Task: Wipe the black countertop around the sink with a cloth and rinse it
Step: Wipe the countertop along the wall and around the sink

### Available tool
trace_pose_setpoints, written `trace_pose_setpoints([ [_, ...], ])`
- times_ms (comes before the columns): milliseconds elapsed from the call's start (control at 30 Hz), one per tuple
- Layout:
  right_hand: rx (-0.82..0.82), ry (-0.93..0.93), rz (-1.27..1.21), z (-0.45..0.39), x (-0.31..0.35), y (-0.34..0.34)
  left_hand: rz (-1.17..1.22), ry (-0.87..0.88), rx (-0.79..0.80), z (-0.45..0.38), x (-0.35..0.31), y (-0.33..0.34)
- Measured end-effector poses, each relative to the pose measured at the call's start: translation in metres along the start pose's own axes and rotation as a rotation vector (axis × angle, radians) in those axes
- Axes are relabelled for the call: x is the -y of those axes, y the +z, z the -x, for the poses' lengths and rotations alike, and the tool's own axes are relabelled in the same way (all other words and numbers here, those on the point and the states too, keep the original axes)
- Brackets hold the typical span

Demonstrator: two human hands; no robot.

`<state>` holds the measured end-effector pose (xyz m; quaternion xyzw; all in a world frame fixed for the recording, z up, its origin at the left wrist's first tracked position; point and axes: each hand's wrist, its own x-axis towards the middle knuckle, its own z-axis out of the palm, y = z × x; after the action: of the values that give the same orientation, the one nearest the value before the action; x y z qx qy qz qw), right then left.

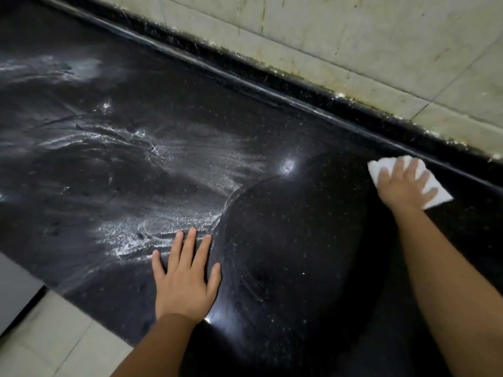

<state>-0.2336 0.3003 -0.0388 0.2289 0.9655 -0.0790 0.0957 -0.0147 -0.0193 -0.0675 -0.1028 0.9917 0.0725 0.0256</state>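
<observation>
The black speckled countertop (pixel 285 240) fills the view, with white soapy streaks across its left and middle part and a darker wiped patch in the middle and right. My right hand (pixel 402 183) presses flat, fingers spread, on a folded white cloth (pixel 378 165) at the right, close to the raised back edge. My left hand (pixel 185 273) lies flat on the counter near the front, fingers straight, at the border between the streaked and wiped areas. No sink is in view.
A raised black back ledge (pixel 299 85) runs diagonally along the stained beige tiled wall (pixel 353 36). Pale floor tiles (pixel 54 336) show past the counter's front edge at the bottom left.
</observation>
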Motion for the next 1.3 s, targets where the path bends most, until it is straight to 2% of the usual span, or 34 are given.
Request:
trace_pose_setpoints([
  [67,0.002,-0.071,0.037,-0.006,0.052,0.008,0.009,-0.002,0.003,0.0,-0.001,0.0],
  [233,0.118,-0.543,0.067,0.059,0.147,0.039,0.028,0.003,0.002,0.001,-0.001,0.0],
  [333,0.135,-0.849,0.196,0.102,0.132,0.051,0.04,0.0,-0.004,0.0,-0.001,-0.001],
  [433,0.104,-1.098,0.276,0.134,0.062,0.058,0.032,0.002,-0.011,0.001,0.0,-0.001],
  [533,0.064,-1.031,0.354,0.115,-0.01,0.05,0.014,0.01,-0.022,0.0,0.0,0.001],
  [633,0.025,-0.805,0.263,0.07,-0.025,0.028,0.015,0.007,-0.033,0.0,0.002,0.002],
  [767,0.015,-0.266,0.033,0.019,0.043,0.015,0.008,0.012,-0.054,0.0,0.002,0.003],
  [833,0.041,-0.172,0.002,0.013,0.096,0.02,0.008,0.021,-0.088,0.001,0.002,0.005],
  [900,0.094,-0.251,-0.001,0.018,0.142,0.03,0.009,0.009,-0.088,0.001,0.001,0.005],
  [967,0.152,-0.408,0.009,0.035,0.173,0.039,0.006,0.008,-0.077,0.001,0.0,0.004],
  [1067,0.164,-0.666,0.092,0.074,0.183,0.048,0.036,0.005,-0.073,0.002,0.001,0.003],
  [1133,0.178,-0.83,0.121,0.105,0.166,0.055,0.068,-0.024,-0.066,0.003,0.0,0.003],
  [1200,0.106,-1.004,0.105,0.139,0.127,0.06,0.089,-0.039,-0.051,0.004,-0.001,0.003],
  [1267,0.024,-1.074,0.125,0.165,0.077,0.066,0.111,-0.051,-0.024,0.004,-0.003,-0.001],
  [1300,0.032,-1.07,0.151,0.176,0.047,0.07,0.119,-0.057,0.007,0.004,-0.004,-0.003],
])
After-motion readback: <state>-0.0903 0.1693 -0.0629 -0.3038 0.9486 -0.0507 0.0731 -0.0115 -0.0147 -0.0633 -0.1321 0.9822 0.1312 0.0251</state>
